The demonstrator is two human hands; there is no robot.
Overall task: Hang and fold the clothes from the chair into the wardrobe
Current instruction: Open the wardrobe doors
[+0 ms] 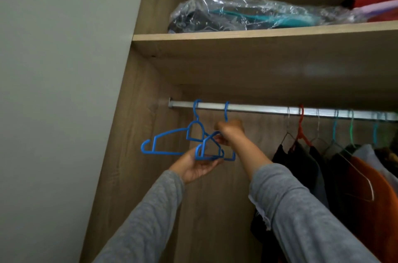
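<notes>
Wardrobe: door open, interior in view. A metal rail runs below the shelf.

Left end of rail: two hangers, both hooked on.
- Free blue hanger: nearest the left side panel, hanging bare, one arm reaching towards that panel.
- Held blue hanger: just beside it on the right, turned so that its frame overlaps the free one.

Right hand: fingers curled together round the held hanger's neck, just under the hook.
Left hand: palm up, fingers curled beneath the lower bar, thumb over it.

Right part of rail: red hanger, wire and teal-green hangers carrying black garments and an orange garment, close beside the right forearm.

Shelf: clear plastic bag at the left end, touching a folded red-and-pink stack at the right end
</notes>
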